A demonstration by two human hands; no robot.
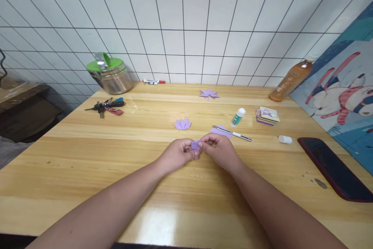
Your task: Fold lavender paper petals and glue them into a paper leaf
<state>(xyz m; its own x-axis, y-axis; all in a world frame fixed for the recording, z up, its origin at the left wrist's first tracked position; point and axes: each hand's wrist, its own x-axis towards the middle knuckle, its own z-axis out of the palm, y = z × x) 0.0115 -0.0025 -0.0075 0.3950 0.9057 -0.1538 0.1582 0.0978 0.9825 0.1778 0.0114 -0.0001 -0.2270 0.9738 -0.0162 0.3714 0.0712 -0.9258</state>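
Observation:
Between my two hands, just above the wooden table, is a small folded piece of purple paper [195, 145]. My left hand [181, 153] grips its left side, and the fingers of my right hand [217, 148] pinch its right edge. Just beyond my left hand lies a purple paper shape with pointed petals [182, 124]. Past my right hand, a slim silver craft knife [237, 134] rests across more purple paper [221, 131]. Farther back, a purple paper leaf shape with a stem [209, 93] lies near the wall.
An uncapped glue stick [238, 117] stands beside a stack of coloured paper [267, 115]; its white cap [284, 139] lies nearer the phone [335, 167]. A drink bottle [291, 80] stands back right. Keys [107, 105], a green-lidded steel pot [112, 76] and a marker [154, 82] sit back left.

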